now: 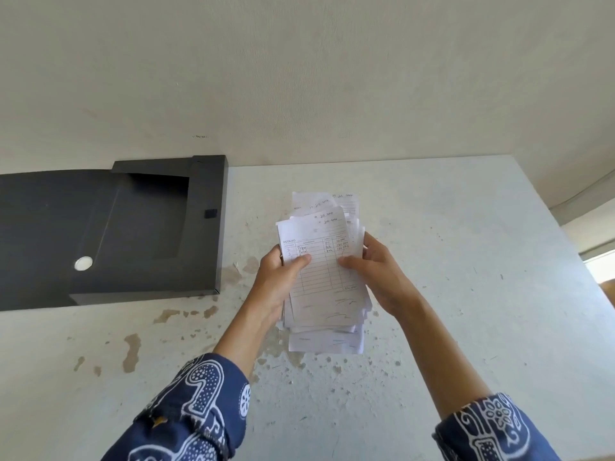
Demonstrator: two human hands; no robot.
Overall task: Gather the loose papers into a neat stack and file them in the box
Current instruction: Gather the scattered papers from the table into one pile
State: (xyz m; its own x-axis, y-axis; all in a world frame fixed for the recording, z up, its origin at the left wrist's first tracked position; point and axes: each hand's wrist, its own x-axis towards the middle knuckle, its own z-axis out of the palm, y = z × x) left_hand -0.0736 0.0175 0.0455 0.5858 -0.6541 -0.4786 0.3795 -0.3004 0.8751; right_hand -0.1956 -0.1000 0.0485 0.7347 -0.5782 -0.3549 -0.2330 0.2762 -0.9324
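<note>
A bundle of white printed and handwritten papers [324, 277] is held up above the middle of the table, its sheets uneven and fanned at top and bottom. My left hand [281, 281] grips the bundle's left edge with the thumb on the top sheet. My right hand [374, 271] grips the right edge, thumb also on top. A black file box [206, 194] lies open on its side at the left of the table, its lid flap [43, 227] spread flat toward the left.
The white table [466, 294] has chipped, stained paint near its middle and front. A pale wall rises right behind it. The table's right edge runs diagonally at the far right. A round silver button [83, 263] sits on the box flap.
</note>
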